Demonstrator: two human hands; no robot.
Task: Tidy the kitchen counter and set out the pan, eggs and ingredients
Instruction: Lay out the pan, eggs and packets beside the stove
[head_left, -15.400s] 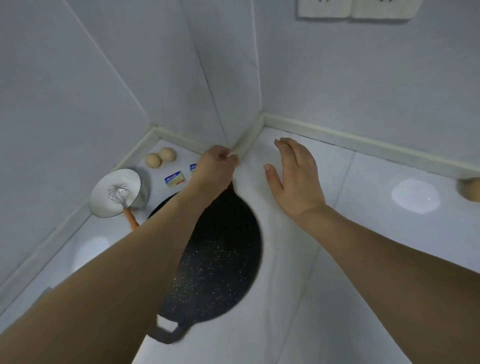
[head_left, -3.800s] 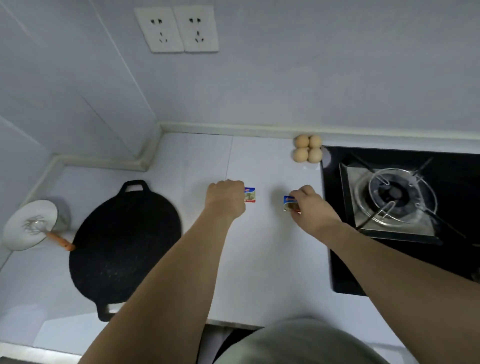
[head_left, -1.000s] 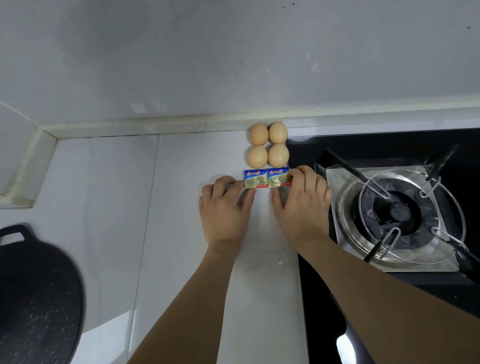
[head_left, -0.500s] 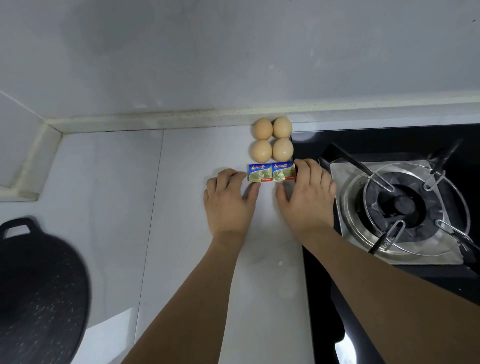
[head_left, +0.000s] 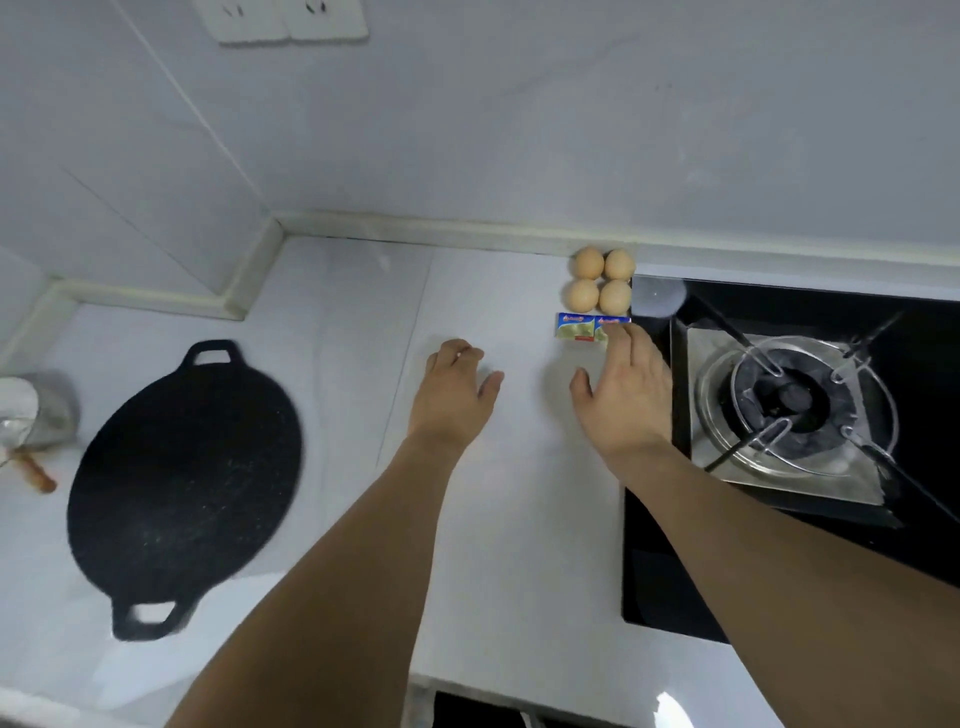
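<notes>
Both hands hover empty over the white bench (head_left: 322, 322), grips loose: the left hand (head_left: 454, 392) apart from everything, the right hand (head_left: 623, 395) with straight fingertips over the right of two butter packets (head_left: 575, 326). Four eggs (head_left: 600, 280) sit just beyond, beside the gas hob (head_left: 795, 405). The black pan (head_left: 182, 483) lies far left.

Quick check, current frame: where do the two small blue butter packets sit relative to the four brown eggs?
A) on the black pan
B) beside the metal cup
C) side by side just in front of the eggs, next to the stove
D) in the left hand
C: the two small blue butter packets lie side by side on the white counter, directly in front of the four brown eggs, at the black stove edge.
</notes>
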